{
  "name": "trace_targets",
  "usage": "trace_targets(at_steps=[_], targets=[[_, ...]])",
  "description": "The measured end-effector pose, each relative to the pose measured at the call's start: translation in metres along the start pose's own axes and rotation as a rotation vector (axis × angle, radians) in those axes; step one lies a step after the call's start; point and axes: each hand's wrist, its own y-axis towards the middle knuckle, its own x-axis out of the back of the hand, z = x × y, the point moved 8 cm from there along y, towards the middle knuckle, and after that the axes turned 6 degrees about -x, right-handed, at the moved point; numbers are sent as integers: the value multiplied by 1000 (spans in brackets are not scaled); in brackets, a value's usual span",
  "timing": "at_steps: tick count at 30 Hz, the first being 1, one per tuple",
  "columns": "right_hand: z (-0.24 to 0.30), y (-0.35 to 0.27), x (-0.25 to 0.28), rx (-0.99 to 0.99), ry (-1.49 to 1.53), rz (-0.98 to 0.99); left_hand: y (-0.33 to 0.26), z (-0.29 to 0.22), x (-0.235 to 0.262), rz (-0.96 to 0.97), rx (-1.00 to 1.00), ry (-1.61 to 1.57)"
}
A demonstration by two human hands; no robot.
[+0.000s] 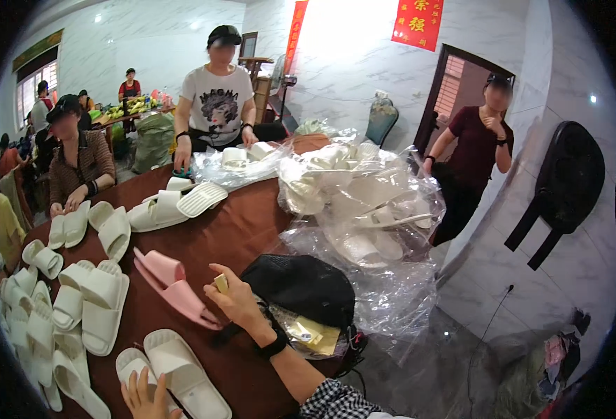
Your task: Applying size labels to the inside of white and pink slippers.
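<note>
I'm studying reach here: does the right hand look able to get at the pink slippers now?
Probably yes: the right hand is just beside the pink slippers, with nothing visible between, though the small tan piece it holds might hamper a grip.

Table (252, 223) layout, clock centred on the middle slipper pair (182, 297).
Loose slippers (105, 307) are spread from 8 o'clock round to 12; at 6, a near pair (182, 373) is placed, its left slipper (133, 359) touched by the left hand (144, 399). At 3, the right hand (237, 300) is placed, a block (221, 283) held in it, with a bag (301, 286) set beyond; at 2, bagged slippers (364, 185) are heaped.
</note>
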Motion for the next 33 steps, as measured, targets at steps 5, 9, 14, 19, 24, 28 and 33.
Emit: trace_targets(at_steps=[5,9,14,19,24,28,33], targets=[[6,-9,-42,390,-159,140,-4,2,4,20,9,5],[10,-31,-87,268,-448,408,-2,0,7,5,11,-1],[1,-26,-118,397,-474,508,-1,-2,7,24,31,-9],[18,-34,-122,434,-453,475,-3,3,0,49,39,35],[12,-40,-135,478,-505,481,-1,1,0,39,27,38],[16,-47,-137,473,-497,472,-4,3,1,43,32,28],[9,-48,-127,471,-554,523,1,-3,3,68,39,22]])
